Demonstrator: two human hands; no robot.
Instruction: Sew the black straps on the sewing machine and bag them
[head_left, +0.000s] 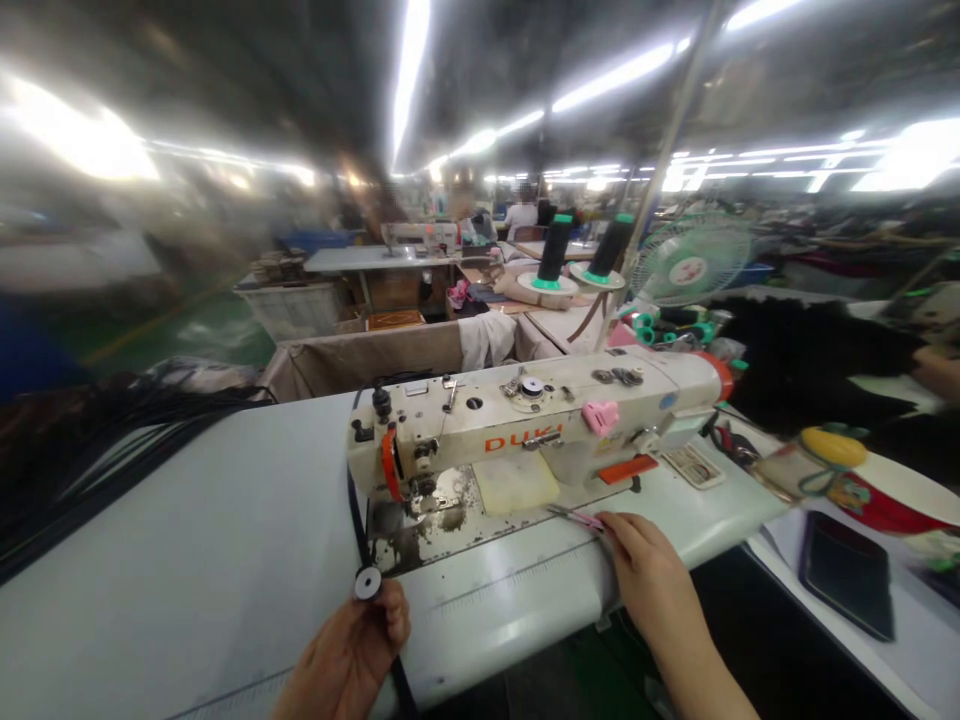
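Observation:
My left hand [352,645] is closed near the front edge of the sewing machine table, with a bobbin [368,583] at its fingertips, the round face turned up. A black strap [358,520] runs from the needle end of the machine down past the bobbin and hangs below that hand. In my right hand [651,568] is a slim pair of pink-handled scissors [577,517], pinched between thumb and fingers. Their metal tips point left, in front of a yellow cloth [516,482] at the bed of the white sewing machine [517,420]. Part of the strap is hidden by my left fingers.
Black strips [112,455] lie across the table's left side. Two black thread cones [553,252] and a green fan [686,258] stand behind the machine. A phone [847,575], a red-and-white bowl [892,495] and a yellow-lidded jar [810,465] sit at right. A cloth-lined bin [367,358] is beyond.

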